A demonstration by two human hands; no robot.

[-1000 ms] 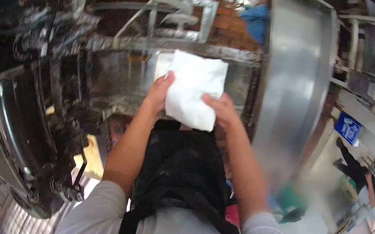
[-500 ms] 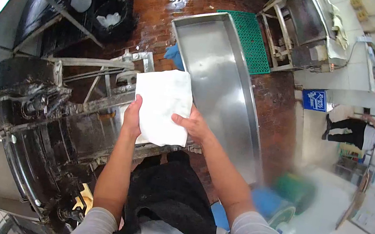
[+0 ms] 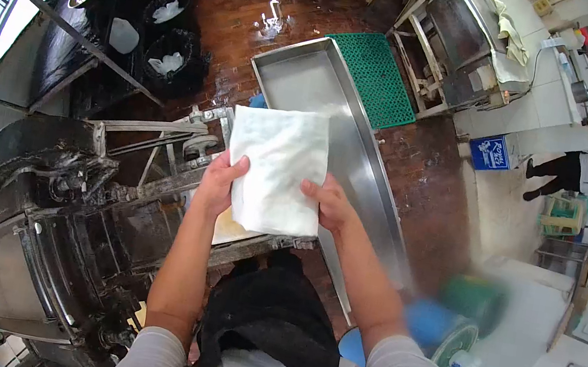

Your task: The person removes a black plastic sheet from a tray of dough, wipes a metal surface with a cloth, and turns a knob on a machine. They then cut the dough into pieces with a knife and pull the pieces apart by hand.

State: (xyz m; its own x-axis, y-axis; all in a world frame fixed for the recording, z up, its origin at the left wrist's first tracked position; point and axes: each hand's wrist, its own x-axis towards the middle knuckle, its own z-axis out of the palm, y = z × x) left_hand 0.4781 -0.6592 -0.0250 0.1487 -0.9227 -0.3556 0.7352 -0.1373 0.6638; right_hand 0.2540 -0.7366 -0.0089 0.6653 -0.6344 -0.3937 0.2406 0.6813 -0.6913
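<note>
1. Dark machine: its left edge fades into the lens's black rim.
2. Left hand: grasping the white slab's near left side, thumb on top, fingertips hidden beneath.
3. White slab: held between both hands, partly covering the trough; its material is hard to tell.
4. Right hand: gripping the opposite side, fingers mostly hidden.
5. Metal trough: partly blocked.
6. Green bin: blurred.
7. Person: upper body indistinct.

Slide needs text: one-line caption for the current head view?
Left hand and right hand hold a roughly rectangular white piece by opposite sides, a long metal tray beyond.
</note>
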